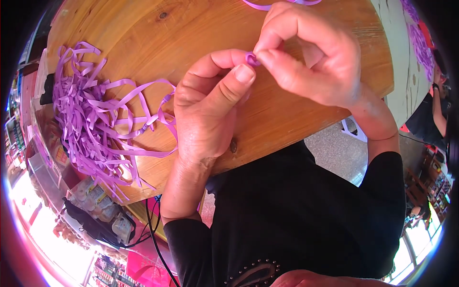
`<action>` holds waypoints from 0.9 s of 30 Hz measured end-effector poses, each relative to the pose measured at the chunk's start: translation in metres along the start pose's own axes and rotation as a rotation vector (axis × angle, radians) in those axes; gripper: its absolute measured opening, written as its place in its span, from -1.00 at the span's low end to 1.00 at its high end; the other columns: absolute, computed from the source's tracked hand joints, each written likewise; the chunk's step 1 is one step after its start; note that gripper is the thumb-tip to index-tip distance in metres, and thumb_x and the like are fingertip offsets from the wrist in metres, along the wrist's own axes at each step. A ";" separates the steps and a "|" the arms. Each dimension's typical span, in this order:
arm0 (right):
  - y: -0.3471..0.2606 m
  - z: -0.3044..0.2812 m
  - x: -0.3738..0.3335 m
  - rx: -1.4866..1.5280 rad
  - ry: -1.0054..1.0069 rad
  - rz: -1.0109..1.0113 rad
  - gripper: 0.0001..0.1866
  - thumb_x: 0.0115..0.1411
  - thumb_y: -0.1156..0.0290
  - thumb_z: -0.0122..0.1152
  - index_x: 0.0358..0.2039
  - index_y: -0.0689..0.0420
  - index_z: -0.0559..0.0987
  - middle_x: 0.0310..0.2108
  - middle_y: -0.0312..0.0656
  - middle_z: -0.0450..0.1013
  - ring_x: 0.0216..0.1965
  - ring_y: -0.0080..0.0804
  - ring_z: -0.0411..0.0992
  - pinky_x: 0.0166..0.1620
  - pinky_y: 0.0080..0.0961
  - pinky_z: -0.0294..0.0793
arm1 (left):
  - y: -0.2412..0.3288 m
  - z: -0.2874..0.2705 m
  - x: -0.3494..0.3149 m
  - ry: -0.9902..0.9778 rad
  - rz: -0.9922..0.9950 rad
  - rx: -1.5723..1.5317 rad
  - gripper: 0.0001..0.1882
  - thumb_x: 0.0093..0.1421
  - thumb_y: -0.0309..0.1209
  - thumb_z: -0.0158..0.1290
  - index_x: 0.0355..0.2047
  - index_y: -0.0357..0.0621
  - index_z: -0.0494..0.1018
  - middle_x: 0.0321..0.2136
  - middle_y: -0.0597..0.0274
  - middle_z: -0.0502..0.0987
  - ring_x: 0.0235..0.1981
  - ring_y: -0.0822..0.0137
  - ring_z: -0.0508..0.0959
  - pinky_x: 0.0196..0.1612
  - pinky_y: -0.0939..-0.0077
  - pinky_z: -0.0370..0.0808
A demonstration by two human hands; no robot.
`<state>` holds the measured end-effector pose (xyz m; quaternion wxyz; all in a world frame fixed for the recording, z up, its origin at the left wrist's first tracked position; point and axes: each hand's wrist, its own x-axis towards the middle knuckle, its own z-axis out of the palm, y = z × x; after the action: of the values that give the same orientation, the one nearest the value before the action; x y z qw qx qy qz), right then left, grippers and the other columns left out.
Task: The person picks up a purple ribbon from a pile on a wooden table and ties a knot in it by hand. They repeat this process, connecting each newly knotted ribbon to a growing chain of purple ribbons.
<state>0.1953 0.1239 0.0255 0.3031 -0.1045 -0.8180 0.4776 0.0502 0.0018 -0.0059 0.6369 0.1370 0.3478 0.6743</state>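
Note:
My left hand [208, 103] and my right hand [306, 57] meet above a wooden table [158, 43]. Between their fingertips they pinch a small purple ribbon loop [252, 59]. The thumb and forefinger of each hand close on it from either side. A loose pile of purple ribbon strips [93, 117] lies on the table to the left of my left hand, with one long strip curling toward my wrist. Another purple strip [267, 5] shows at the top edge behind my right hand.
The table's near edge runs diagonally just under my hands. Black cables [153, 229] and packaged goods [95, 201] hang below the table at lower left. Another person [437, 115] sits at the far right beside a white surface with purple pieces.

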 end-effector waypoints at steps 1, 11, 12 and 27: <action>-0.010 0.001 0.002 0.244 0.057 0.158 -0.92 0.07 0.60 0.20 -0.37 0.21 0.52 -0.46 -0.25 0.41 -0.44 -0.49 0.40 -0.40 -0.69 0.34 | 0.001 0.005 -0.001 0.043 0.042 0.037 -0.83 0.15 -0.58 0.09 -0.22 -0.29 0.49 -0.40 0.31 0.52 -0.41 0.56 0.40 -0.31 0.69 0.34; 0.065 0.011 0.018 0.117 -0.028 -0.831 -0.91 0.09 0.57 0.21 -0.36 0.22 0.53 -0.44 -0.23 0.43 -0.45 -0.57 0.40 -0.38 -0.75 0.36 | 0.003 0.001 -0.005 0.051 0.159 0.211 -0.83 0.12 -0.63 0.12 -0.25 -0.27 0.51 -0.35 0.33 0.55 -0.31 0.61 0.46 -0.19 0.75 0.39; 0.060 0.010 0.016 0.145 -0.024 -0.706 -0.92 0.09 0.57 0.21 -0.36 0.22 0.53 -0.44 -0.23 0.44 -0.44 -0.57 0.41 -0.38 -0.75 0.36 | 0.003 0.001 -0.005 0.053 0.159 0.211 -0.83 0.12 -0.63 0.12 -0.25 -0.27 0.51 -0.35 0.33 0.55 -0.31 0.61 0.46 -0.19 0.75 0.39; -0.002 -0.009 0.011 -0.113 0.014 -0.031 -0.69 0.11 0.50 0.25 -0.11 0.25 0.52 -0.26 -0.14 0.45 -0.23 -0.41 0.44 -0.26 -0.61 0.42 | 0.002 -0.007 -0.004 0.027 0.074 0.119 -0.84 0.16 -0.62 0.06 -0.22 -0.29 0.49 -0.32 0.30 0.54 -0.30 0.58 0.46 -0.17 0.74 0.38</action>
<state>0.1923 0.1343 0.0347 0.3096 -0.1121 -0.8430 0.4254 0.0455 -0.0038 -0.0088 0.5972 0.1784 0.3908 0.6773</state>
